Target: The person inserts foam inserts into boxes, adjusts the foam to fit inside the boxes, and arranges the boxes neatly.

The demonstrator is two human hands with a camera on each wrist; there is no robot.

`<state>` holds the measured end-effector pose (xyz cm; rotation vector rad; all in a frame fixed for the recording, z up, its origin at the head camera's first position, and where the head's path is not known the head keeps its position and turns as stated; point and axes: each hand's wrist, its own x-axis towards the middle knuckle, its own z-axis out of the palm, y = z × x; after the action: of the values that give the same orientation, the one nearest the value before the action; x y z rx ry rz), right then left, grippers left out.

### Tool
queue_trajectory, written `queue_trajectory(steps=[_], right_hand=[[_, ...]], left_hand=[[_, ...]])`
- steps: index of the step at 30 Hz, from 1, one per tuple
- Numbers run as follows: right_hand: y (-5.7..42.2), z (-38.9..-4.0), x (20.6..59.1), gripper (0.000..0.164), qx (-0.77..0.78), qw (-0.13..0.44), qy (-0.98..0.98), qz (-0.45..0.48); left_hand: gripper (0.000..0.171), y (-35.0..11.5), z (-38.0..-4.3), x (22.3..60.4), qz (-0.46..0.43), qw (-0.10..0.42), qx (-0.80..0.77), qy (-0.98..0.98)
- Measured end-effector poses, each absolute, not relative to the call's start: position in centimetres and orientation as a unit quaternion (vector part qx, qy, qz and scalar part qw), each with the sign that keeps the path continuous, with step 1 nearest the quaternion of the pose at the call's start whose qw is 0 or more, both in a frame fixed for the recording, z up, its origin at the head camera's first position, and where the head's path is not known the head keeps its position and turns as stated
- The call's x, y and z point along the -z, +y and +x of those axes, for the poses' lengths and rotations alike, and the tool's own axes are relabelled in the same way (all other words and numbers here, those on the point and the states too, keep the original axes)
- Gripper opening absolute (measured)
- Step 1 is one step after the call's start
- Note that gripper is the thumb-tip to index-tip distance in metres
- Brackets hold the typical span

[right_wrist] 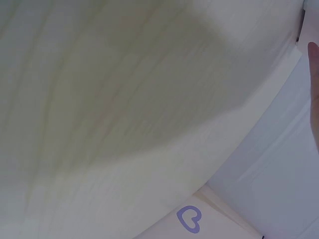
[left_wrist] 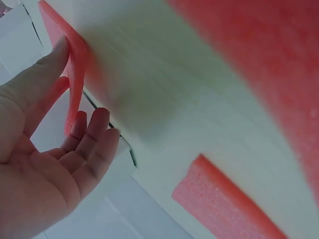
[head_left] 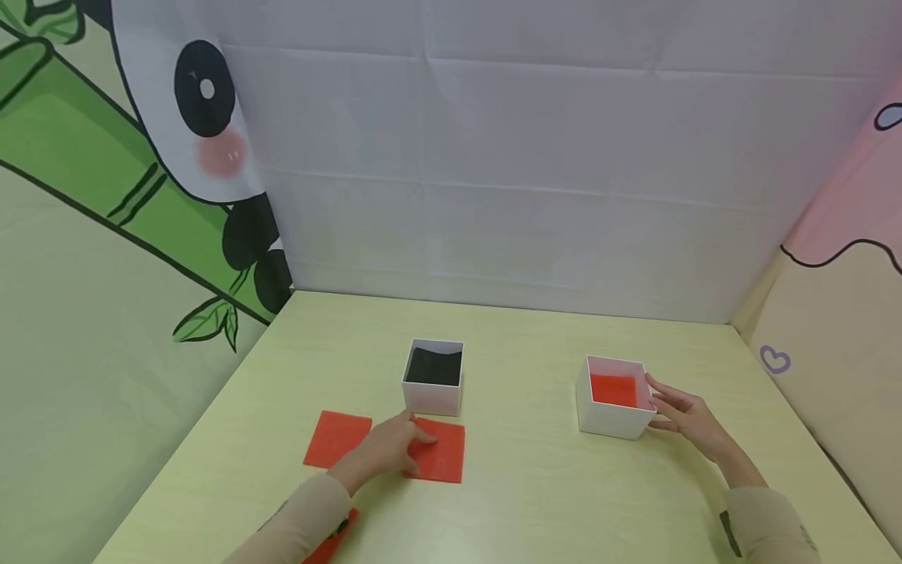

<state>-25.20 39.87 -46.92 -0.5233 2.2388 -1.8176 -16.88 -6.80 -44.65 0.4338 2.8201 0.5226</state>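
My left hand (head_left: pixel 386 445) pinches the edge of a soft red cloth square (head_left: pixel 442 450) between thumb and index finger. In the left wrist view the cloth (left_wrist: pixel 75 59) bends upward at the pinch, with the other fingers curved loosely below. Just behind it stands a white box (head_left: pixel 431 398) with a black piece (head_left: pixel 434 367) inside. My right hand (head_left: pixel 694 423) rests its spread, extended fingers against the right wall of another white box (head_left: pixel 609 419), which has a red piece (head_left: pixel 613 389) in it. Only a finger (right_wrist: pixel 315 89) shows at the right wrist view's edge.
A second red square (head_left: pixel 338 439) lies left of my left hand, and another (head_left: pixel 327 548) shows partly under the left sleeve. The pale wooden table (head_left: pixel 521 470) ends at a white cloth backdrop (head_left: pixel 521 196), with printed side panels left and right.
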Motion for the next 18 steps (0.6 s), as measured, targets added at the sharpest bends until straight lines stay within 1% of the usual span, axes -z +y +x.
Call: queue_trajectory(steps=[5,11,16,18], right_hand=[[39.91,-25.15,46.97,0.051,0.617,0.103,0.761,-0.175],[39.95,-25.17,47.07,0.052,0.616,0.106,0.761,-0.173],[39.95,-25.21,47.03,0.052,0.614,0.105,0.763,-0.169],[39.95,-25.23,47.01,0.052,0.614,0.103,0.764,-0.169]], left_hand=[[0.05,-6.63,-16.93,44.59,0.171,0.119,-0.19,0.959],[0.052,-6.25,-16.96,44.5,0.199,0.094,-0.233,0.947],[0.054,-5.97,-17.29,44.61,0.201,0.104,-0.301,0.926],[0.055,-5.81,-17.48,44.7,0.212,0.101,-0.323,0.917]])
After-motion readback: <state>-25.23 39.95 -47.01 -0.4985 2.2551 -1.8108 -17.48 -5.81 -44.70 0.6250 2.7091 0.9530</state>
